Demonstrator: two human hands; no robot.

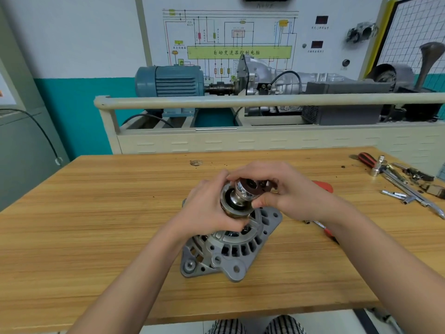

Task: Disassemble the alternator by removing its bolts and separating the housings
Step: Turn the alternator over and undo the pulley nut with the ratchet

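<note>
- You had one alternator (231, 247) in front of you, standing on the wooden table (96, 225) near the middle, pulley (234, 208) end tipped up toward you.
- There were two hands on it, and one socket (245, 190) sat on the pulley's centre.
- Your left hand (207, 210) wrapped the pulley from the left, fingers curled round its grooved rim, just above the ribbed grey housing.
- Your right hand (284, 189) came over from the right, thumb and fingertips pinching the socket (its dark upper end was partly hidden by your fingers).
- Both forearms reached in from the lower edge, meeting over the alternator.
- At the table's far right lay a loose pile of tools (407, 182); too jumbled to count, though one red-and-black handle (367, 160) stood out.
- One thin screwdriver (325, 231) lay just under your right wrist, and something red (323, 186) showed behind that hand.
</note>
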